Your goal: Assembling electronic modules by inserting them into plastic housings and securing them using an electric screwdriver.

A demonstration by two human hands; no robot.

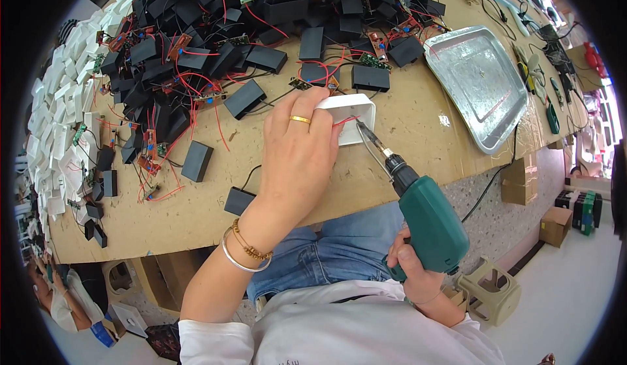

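Observation:
My left hand (297, 149) is closed around a white open plastic case (361, 107), tilted so its inside faces the tool. A thin red wire (346, 121) runs into the case near my fingers. In my right hand (415, 267) is a green soldering gun (433, 221), gripped by its handle. Its metal tip (361, 127) reaches the mouth of the case, close to the red wire; whether they touch I cannot tell. My left fingertips are partly hidden behind the case.
Black boxes (287, 6) with red wires and circuit boards are heaped at the back. White cases (68, 97) pile up at the left. A metal tray (434, 46) lies right, beside hand tools (524, 71). A dark cord (490, 185) hangs off the table edge. Another person (72, 300) sits lower left.

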